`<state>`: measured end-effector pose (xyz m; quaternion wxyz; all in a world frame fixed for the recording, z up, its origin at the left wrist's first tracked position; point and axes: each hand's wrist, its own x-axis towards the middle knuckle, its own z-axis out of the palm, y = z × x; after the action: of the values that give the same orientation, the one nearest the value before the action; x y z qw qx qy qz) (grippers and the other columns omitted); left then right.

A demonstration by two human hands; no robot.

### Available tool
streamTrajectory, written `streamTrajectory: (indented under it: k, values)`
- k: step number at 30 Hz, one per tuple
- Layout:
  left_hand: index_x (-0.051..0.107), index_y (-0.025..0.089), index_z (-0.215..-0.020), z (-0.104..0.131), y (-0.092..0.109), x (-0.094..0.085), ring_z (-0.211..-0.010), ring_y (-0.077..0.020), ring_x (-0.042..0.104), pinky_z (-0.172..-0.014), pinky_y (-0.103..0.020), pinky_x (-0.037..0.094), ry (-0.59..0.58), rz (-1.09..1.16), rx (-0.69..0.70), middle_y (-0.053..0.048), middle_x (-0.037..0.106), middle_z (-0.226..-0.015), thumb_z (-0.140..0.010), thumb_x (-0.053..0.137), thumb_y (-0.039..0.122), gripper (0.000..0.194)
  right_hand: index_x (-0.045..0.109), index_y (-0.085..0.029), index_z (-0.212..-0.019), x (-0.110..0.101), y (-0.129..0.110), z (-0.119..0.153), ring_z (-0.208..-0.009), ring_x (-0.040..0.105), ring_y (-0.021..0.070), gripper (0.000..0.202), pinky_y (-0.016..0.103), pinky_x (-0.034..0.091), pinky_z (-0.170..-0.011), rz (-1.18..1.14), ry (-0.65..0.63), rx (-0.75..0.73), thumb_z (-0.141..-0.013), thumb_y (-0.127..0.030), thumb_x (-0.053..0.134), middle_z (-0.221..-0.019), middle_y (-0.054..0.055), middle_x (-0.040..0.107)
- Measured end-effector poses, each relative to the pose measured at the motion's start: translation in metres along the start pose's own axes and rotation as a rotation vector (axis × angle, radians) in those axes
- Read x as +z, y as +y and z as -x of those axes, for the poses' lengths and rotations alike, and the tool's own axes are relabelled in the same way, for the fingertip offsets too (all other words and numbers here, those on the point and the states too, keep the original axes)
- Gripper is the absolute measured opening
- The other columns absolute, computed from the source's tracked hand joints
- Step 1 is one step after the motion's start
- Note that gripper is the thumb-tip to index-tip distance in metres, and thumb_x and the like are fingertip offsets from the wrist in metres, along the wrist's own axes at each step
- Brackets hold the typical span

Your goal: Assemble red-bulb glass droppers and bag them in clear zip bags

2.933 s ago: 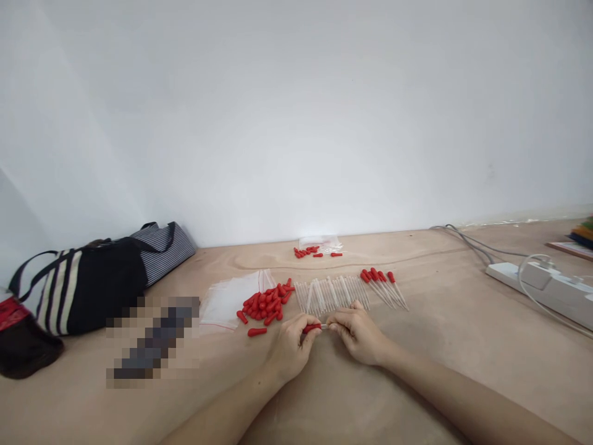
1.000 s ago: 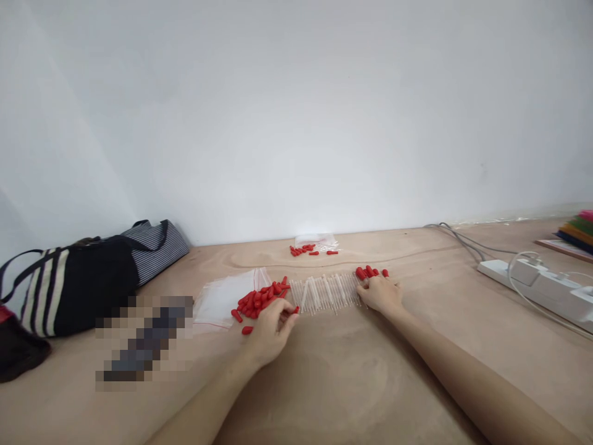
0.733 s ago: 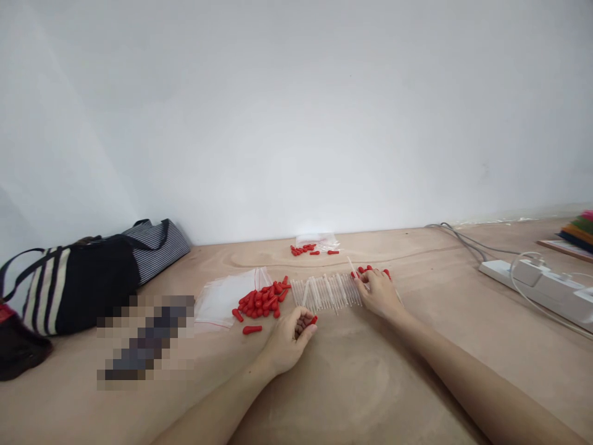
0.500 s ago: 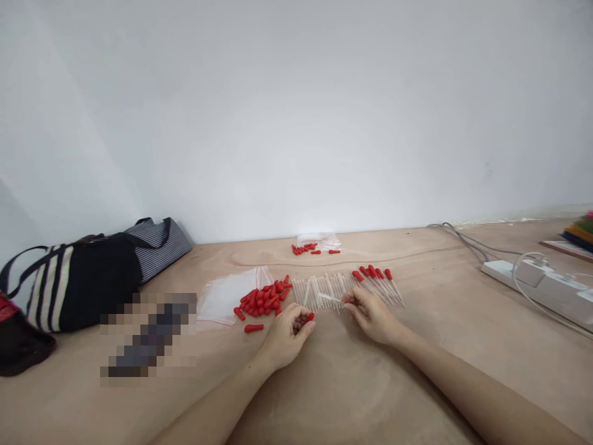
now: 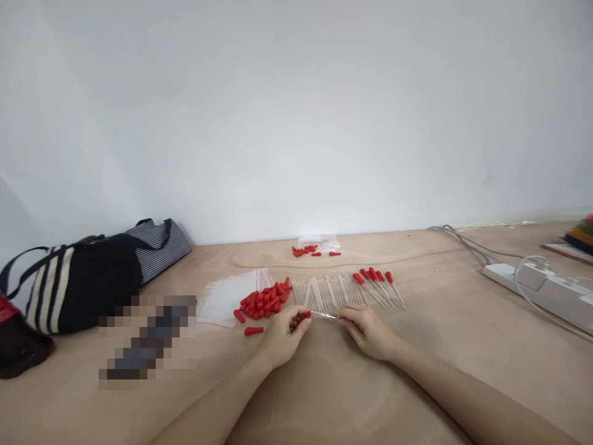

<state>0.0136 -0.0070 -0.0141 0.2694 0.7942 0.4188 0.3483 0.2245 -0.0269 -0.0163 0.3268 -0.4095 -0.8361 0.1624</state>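
My left hand (image 5: 286,334) is closed around a red rubber dropper bulb (image 5: 306,315), its open end facing right. Between finger and thumb, my right hand (image 5: 365,329) pinches a clear dropper tube (image 5: 323,315), whose left end meets the bulb; I cannot tell whether it is inside. Just beyond my hands lies a row of clear tubes (image 5: 328,290). Several droppers with red bulbs (image 5: 380,287) rest to the right of that row. A pile of red bulbs (image 5: 262,301) lies left of it, and a single red bulb (image 5: 253,331) sits beside my left hand.
White plastic zip bags (image 5: 222,300) lie under and left of the pile. More bulbs and a small clear bag (image 5: 319,241) are near the wall. A black bag (image 5: 102,281) and a blurred-out object (image 5: 155,337) stand left; a power strip (image 5: 542,287) with cables lies right.
My right hand has brought the tube left and down from above the row, so its end now meets the bulb. My left hand has barely moved and still holds the bulb.
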Motion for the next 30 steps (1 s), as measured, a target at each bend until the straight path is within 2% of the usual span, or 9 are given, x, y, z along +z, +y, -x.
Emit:
streamTrajectory:
  k: [3,9,15,21,26,30]
  values:
    - [0.057,0.017,-0.086,0.0,0.001,0.0,-0.068,-0.014,0.055,-0.062,-0.024,0.044,0.0,-0.01,0.004,-0.001,0.06,-0.077,-0.08,0.046,0.029,0.017,0.059,-0.021,-0.104,0.001,-0.002,0.0,-0.069,0.053,0.0134,0.032,0.024,0.039,-0.062,0.009,-0.008,-0.003,-0.082,-0.013,0.037,-0.077,0.005,0.058]
    - [0.059,0.017,-0.082,0.001,0.008,-0.002,-0.066,-0.014,0.053,-0.06,-0.023,0.041,-0.009,-0.064,0.034,-0.001,0.06,-0.074,-0.082,0.044,0.029,0.02,0.063,-0.022,-0.093,0.007,-0.005,-0.002,-0.068,0.052,0.0133,0.022,0.029,0.032,-0.069,0.1,0.085,0.022,-0.084,-0.026,0.043,-0.071,0.002,0.059]
    - [0.058,0.016,-0.077,0.003,0.011,-0.003,-0.065,-0.0136,0.052,-0.06,-0.024,0.04,-0.022,-0.112,0.055,-0.001,0.058,-0.07,-0.081,0.044,0.025,0.017,0.063,-0.022,-0.09,0.005,-0.007,-0.002,-0.064,0.05,0.0112,0.024,0.028,0.026,-0.067,0.203,0.077,-0.076,-0.085,-0.02,0.04,-0.07,0.002,0.058]
    - [0.058,0.017,-0.076,0.007,0.016,-0.004,-0.066,-0.0137,0.052,-0.061,-0.024,0.039,-0.09,-0.178,0.101,-0.001,0.057,-0.072,-0.081,0.044,0.02,0.015,0.062,-0.023,-0.085,-0.002,-0.005,-0.002,-0.058,0.044,0.0092,0.026,0.029,0.02,-0.065,0.334,0.064,-0.147,-0.078,-0.009,0.041,-0.07,0.0,0.057]
    - [0.057,0.018,-0.078,0.009,0.015,-0.002,-0.067,-0.0136,0.052,-0.062,-0.024,0.04,-0.091,-0.21,0.178,-0.002,0.057,-0.074,-0.083,0.041,0.022,0.017,0.06,-0.02,-0.078,-0.001,-0.007,-0.002,-0.057,0.041,0.0095,0.02,0.028,0.018,-0.064,0.375,0.074,-0.158,-0.08,-0.016,0.041,-0.068,0.0,0.056]
    - [0.057,0.018,-0.079,0.01,0.011,0.0,-0.065,-0.0135,0.052,-0.06,-0.024,0.039,-0.074,-0.261,0.228,-0.002,0.056,-0.071,-0.084,0.041,0.025,0.018,0.059,-0.019,-0.074,0.001,-0.01,-0.001,-0.056,0.04,0.0096,0.02,0.028,0.018,-0.063,0.376,0.066,-0.152,-0.08,-0.015,0.04,-0.067,0.001,0.055]
